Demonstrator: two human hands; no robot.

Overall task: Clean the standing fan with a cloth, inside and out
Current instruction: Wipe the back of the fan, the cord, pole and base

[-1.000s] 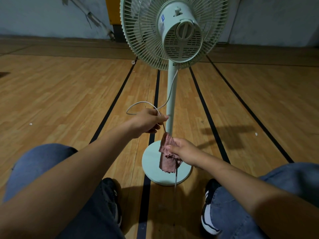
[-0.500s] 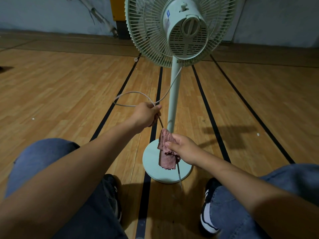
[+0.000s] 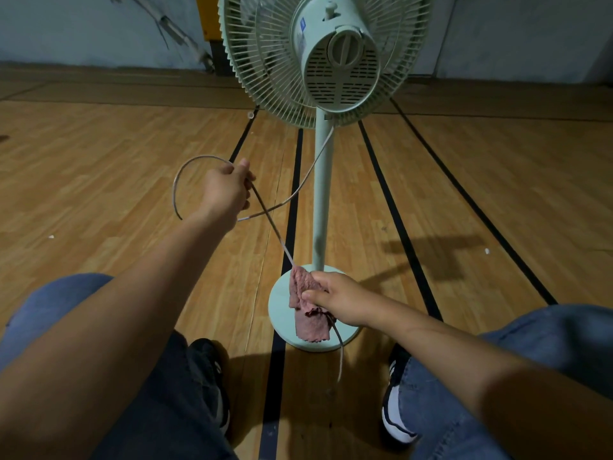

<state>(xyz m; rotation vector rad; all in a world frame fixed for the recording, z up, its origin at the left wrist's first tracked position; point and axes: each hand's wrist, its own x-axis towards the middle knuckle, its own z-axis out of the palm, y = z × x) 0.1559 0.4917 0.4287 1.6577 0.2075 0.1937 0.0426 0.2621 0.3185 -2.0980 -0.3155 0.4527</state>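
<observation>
The pale green plastic standing fan [image 3: 323, 180] stands on the wooden floor [image 3: 99, 194], round base nearest. The left hand [image 3: 227, 190] grips its thin grey cord [image 3: 268, 220], held taut. The right hand [image 3: 338, 302] clutches a crumpled pink cloth [image 3: 306, 310], apparently wrapped around the cord.

Taut cord [image 3: 270, 224] before fan pole [image 3: 321, 194]

Wooden plank floor [image 3: 99, 180] crossed by black painted lines [image 3: 391, 207] running toward the far wall. Pale grey wall [image 3: 66, 28] at rear, with a yellow panel [image 3: 210, 18] against it. Dim lighting; dark shadow [image 3: 441, 257] cast on floor at right.
</observation>
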